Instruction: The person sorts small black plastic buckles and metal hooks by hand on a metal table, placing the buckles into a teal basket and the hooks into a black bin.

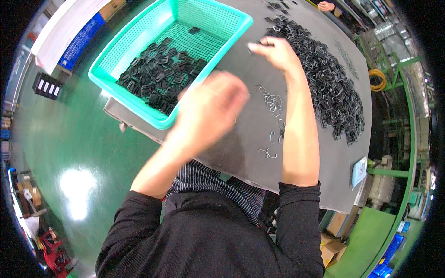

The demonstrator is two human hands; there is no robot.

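Observation:
My left hand (217, 99) is smeared by motion beside the near right rim of a mint-green perforated plastic basket (218, 55); what its fingers do cannot be made out. Inside that basket lies a heap of small flat black slotted pieces (160, 74). Farther right, over the grey table, my right hand (277, 53) has thumb and fingers pinched together, with a small black piece (251, 48) at the fingertips. Thin bent silvery wire pieces (272, 104) lie on the table between my forearms. A large pile of black loop-shaped pieces (320, 78) spreads to the right of my right hand.
The grey table (333, 171) ends in front of my striped apron. At its right edge is a light-blue packet (359, 172). Another person's hand (326, 6) shows at the far right. Green machine framing (403, 88) with a yellow hose coil (377, 80) stands beyond the table.

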